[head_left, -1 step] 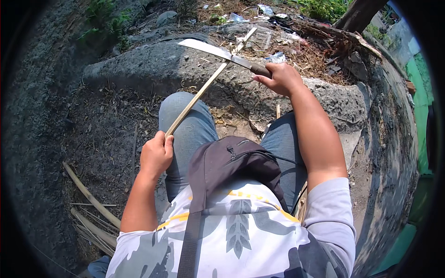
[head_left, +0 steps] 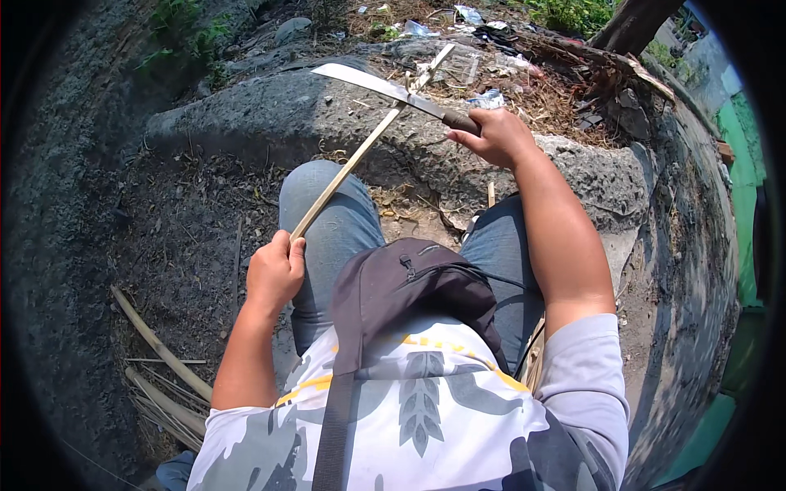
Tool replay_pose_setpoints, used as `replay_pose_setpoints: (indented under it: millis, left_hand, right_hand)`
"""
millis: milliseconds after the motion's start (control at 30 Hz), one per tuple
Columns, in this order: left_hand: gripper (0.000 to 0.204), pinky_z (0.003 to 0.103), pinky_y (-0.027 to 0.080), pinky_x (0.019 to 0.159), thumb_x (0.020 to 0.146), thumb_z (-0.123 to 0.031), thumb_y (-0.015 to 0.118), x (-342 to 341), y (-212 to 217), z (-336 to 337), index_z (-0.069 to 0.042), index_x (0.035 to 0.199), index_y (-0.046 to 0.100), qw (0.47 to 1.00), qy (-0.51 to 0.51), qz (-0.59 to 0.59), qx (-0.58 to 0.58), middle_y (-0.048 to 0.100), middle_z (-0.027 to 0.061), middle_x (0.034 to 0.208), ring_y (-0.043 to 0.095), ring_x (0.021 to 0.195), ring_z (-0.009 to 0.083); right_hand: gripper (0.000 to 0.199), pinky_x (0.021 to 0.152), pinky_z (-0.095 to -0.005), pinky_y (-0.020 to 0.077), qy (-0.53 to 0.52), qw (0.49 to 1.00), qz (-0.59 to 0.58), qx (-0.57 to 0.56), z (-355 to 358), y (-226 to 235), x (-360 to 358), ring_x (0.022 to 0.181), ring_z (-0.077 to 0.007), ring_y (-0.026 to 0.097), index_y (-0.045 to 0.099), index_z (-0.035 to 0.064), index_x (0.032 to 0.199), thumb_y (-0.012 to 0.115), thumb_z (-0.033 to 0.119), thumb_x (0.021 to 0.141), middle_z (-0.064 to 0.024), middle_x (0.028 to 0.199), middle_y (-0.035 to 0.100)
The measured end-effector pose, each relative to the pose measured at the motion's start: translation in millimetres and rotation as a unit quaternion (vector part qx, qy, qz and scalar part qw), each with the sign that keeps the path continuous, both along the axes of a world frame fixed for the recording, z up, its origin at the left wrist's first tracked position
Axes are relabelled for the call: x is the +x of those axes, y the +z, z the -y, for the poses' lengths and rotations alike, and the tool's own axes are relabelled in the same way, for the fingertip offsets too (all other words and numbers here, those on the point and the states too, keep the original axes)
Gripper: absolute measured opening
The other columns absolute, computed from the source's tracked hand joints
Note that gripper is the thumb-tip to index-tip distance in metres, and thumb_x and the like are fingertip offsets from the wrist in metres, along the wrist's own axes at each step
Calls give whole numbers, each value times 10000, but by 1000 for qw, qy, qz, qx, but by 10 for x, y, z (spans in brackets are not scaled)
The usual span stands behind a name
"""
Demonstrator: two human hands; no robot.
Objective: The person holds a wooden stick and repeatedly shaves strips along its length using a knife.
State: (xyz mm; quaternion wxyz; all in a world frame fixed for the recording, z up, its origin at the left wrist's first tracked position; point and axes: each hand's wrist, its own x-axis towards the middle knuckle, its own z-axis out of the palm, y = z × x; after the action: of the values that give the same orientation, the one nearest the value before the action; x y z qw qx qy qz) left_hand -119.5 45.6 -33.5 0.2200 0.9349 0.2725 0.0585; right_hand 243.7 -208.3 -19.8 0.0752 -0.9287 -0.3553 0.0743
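Observation:
My left hand [head_left: 275, 272] is closed round the near end of a long, pale strip of wood or bamboo [head_left: 348, 168]. The strip slants away to the upper right, over my left knee and toward a stone ledge. In my right hand [head_left: 496, 136] is the dark handle of a machete [head_left: 364, 84], its broad blade pointing left. Across the strip's far part lies the blade, with curled shavings [head_left: 424, 75] showing just beyond it. How deep the edge sits in the strip I cannot tell.
A rough stone ledge [head_left: 246, 114] runs across in front of my knees. Litter and dry debris [head_left: 524, 82] lie beyond it, near a tree trunk [head_left: 634, 29]. Several long pale sticks [head_left: 164, 348] rest on the ground at my left. A dark bag [head_left: 409, 286] hangs at my waist.
The machete has shifted very slightly left along with its blade tip. My left hand and the strip have barely moved.

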Motion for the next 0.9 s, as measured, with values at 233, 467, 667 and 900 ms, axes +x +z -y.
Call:
replay_pose_setpoints:
  millis: [233,467,667,900]
  left_hand:
    - [307,533,485,601,1037,-276,606,68,-22,-5,-38,853,549,1000,-6,16,7,649,216,698,648,668,459]
    - [308,516,473,591,1042,-276,600,6,-100,-22,-33,860,548,999,-1,39,9,639,212,697,640,657,448]
    - [327,510,469,590,1043,-280,601,85,33,-12,-27,844,542,1000,-17,18,15,628,213,686,633,650,445]
    - [337,527,477,590,1041,-289,601,66,-47,-35,-34,832,535,1000,-13,24,15,634,213,684,638,654,453]
  right_hand:
    - [576,712,-510,555,113,991,33,66,-121,-5,-200,815,-408,708,654,108,894,692,683,887,-164,804,708]
    - [590,810,-489,568,113,993,26,31,-122,52,-121,929,-353,731,699,148,988,627,728,907,-129,930,750]
    - [615,895,-475,564,-117,993,-16,-4,83,98,47,1034,-324,734,741,141,1097,618,718,922,-142,1059,764]
    - [591,829,-492,567,-23,996,-41,75,28,34,26,934,-349,739,750,121,1018,638,693,922,-161,935,756]
